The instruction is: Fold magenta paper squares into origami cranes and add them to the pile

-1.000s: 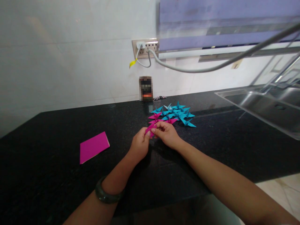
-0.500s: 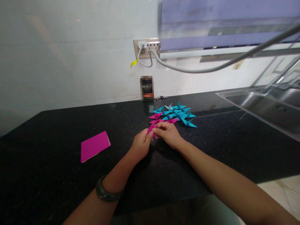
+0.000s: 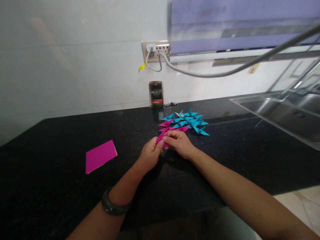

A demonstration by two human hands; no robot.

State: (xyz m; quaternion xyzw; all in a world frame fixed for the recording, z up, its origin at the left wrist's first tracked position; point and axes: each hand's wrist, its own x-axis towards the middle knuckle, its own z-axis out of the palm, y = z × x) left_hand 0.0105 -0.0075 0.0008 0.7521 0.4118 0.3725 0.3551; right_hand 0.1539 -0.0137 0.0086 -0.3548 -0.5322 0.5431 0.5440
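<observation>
A piece of folded pink paper (image 3: 160,137) is pinched between both my hands above the dark counter. My left hand (image 3: 151,153) grips its near left side, thumb on top. From the right, my right hand (image 3: 180,144) holds it with thumb and fingertips; part of the paper is hidden behind the fingers. Just beyond my hands lie several blue paper cranes (image 3: 191,123) and a few pink paper cranes (image 3: 167,124), close together. Off to the left is a stack of pink square paper (image 3: 101,156), lying flat.
The black stone counter (image 3: 60,140) runs to a white wall with a power socket (image 3: 156,51). A blurred dark box (image 3: 156,94) stands against the wall, beside a beaded string (image 3: 171,104). A grey cable (image 3: 215,74) hangs across. At right is a metal sink (image 3: 295,115).
Both hands stay in nearly the same place with the folded pink paper, the fingers shifting only slightly. The whole view has moved a tiny bit. The cranes and paper stack lie as before.
</observation>
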